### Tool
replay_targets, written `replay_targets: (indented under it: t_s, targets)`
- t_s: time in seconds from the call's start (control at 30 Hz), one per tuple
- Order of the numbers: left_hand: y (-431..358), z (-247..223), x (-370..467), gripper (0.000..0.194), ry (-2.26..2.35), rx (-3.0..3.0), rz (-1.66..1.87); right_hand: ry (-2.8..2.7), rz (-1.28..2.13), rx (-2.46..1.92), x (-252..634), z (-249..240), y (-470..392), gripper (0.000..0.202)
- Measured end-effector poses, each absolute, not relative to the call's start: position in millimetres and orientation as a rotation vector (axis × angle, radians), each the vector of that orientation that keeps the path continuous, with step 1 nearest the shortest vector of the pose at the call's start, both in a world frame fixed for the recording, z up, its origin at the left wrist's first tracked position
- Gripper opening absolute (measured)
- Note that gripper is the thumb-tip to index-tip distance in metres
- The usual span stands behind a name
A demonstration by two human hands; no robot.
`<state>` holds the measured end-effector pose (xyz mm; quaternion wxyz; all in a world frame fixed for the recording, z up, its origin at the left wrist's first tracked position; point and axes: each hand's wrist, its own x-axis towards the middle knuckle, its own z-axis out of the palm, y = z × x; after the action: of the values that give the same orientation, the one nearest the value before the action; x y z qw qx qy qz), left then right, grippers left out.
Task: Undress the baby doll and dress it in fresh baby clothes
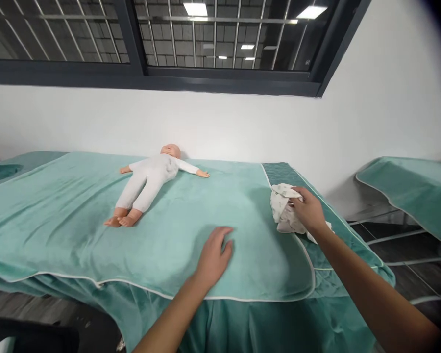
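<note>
My right hand (308, 211) pinches a crumpled white cloth with a small faint print (284, 208), near the right end of the bed. Part of the cloth is hidden behind that hand, and a bit of it shows beyond the wrist. Over the green blanket (242, 274), my left hand (215, 255) is held with fingers loosely curved and thumb apart, nothing in it. Farther back, left of centre, a baby doll (152, 174) in a white long-sleeved suit lies on its back, arms spread, bare feet toward me.
A dark-framed window (228, 81) with bars sits in the white wall behind the bed. Quilted darker green bedding (279, 171) shows at the bed's right end. Another green-covered bed (411, 186) with metal rails stands at right. A black object (33, 333) is at lower left.
</note>
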<state>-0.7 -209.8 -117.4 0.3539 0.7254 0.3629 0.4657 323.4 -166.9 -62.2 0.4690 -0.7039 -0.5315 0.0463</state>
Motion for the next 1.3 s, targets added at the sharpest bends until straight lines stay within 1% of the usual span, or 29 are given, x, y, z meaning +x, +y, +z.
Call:
replay_targets:
  t_s: [0.07,0.1,0.17,0.23,0.27,0.3,0.37,0.43,0.47,0.53,0.63,0.67,0.77,0.93,1.1,1.2,1.3]
  targets:
    - [-188.5,-109.9,15.7,0.029,0.916,1.61,1.198,-1.295,0.222,-1.577,298.8,-44.6,-160.6,0.031]
    - [-180.4,-106.8,23.0,0.033,0.893,1.501,1.182,-1.31,0.231,-1.508,283.9,-36.2,-158.6,0.03]
    - [-169.9,-103.6,33.6,0.052,0.818,1.317,1.172,-1.351,0.24,-1.37,249.6,-22.3,-158.5,0.026]
    - [-166.3,-105.6,37.2,0.072,0.734,1.167,1.202,-1.478,0.399,-1.233,212.0,-15.0,-165.1,0.025]
    - [-166.0,-108.3,36.1,0.077,0.692,1.083,1.239,-1.595,0.504,-1.178,193.6,-14.2,-170.7,0.026]
    - [-166.3,-111.7,33.4,0.076,0.655,0.994,1.286,-1.759,0.601,-1.113,176.6,-15.2,-177.3,0.03]
    - [-166.8,-117.9,25.0,0.061,0.604,0.839,1.377,-2.049,0.64,-0.993,150.5,-21.8,-191.1,0.037]
    - [-165.9,-120.0,16.3,0.045,0.566,0.733,1.412,-2.185,0.519,-0.964,138.5,-33.9,-201.3,0.043]
    - [-164.9,-119.0,12.9,0.041,0.542,0.702,1.406,-2.176,0.422,-1.006,138.3,-41.6,-203.9,0.045]
    - [-162.8,-114.2,9.2,0.041,0.469,0.652,1.371,-2.049,0.239,-1.177,147.6,-59.0,-204.5,0.047]
    - [-161.4,-107.2,8.6,0.049,0.379,0.581,1.332,-1.907,0.083,-1.4,173.6,-83.8,-199.6,0.05]
    - [-161.6,-106.2,8.7,0.052,0.371,0.565,1.325,-1.919,0.069,-1.43,182.0,-89.6,-198.1,0.048]
    - [-162.8,-107.0,8.6,0.055,0.373,0.545,1.306,-1.962,0.105,-1.447,199.5,-95.6,-196.5,0.034]
    - [-163.9,-108.4,8.3,0.052,0.405,0.561,1.295,-1.588,0.371,-1.574,212.3,-74.0,-193.3,0.024]
    - [-164.1,-108.4,9.4,0.045,0.43,0.553,1.256,-1.154,0.473,-1.32,222.6,-41.2,-176.3,0.033]
    - [-164.5,-108.8,9.2,0.043,0.456,0.537,1.246,-0.998,0.465,-1.16,229.2,-20.0,-165.3,0.038]
    - [-165.0,-108.7,8.8,0.043,0.469,0.533,1.25,-0.976,0.301,-1.081,243.7,-1.4,-161.4,0.036]
